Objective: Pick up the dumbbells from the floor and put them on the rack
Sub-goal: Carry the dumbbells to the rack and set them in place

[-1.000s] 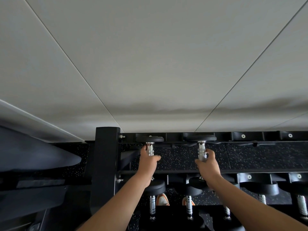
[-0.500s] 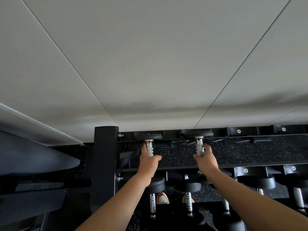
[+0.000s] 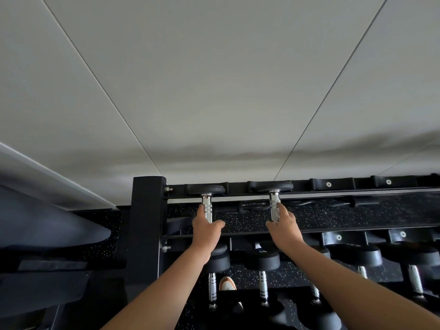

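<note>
Two small dumbbells with chrome handles lie on the top tier of the black rack (image 3: 147, 210). Their far black heads sit in the back rail's saddles. My left hand (image 3: 206, 231) rests on the left dumbbell (image 3: 206, 203), whose handle shows between my straightened forefinger and thumb. My right hand (image 3: 285, 231) lies the same way against the right dumbbell (image 3: 275, 203), with the fingers stretched along the handle's right side. Neither hand is wrapped around its handle. My hands and wrists hide the near heads.
Several larger black dumbbells (image 3: 263, 260) fill the lower tier under my forearms. Empty saddles (image 3: 329, 184) run along the top rail to the right. Below is black speckled floor (image 3: 357, 213) and a shoe (image 3: 227, 283). A pale wall stands behind the rack, and dark equipment (image 3: 47, 229) stands at the left.
Both fists were clenched on the handles. Now the fingers have loosened and straightened, the hands have slid back toward me, and the dumbbells rest on the top tier.
</note>
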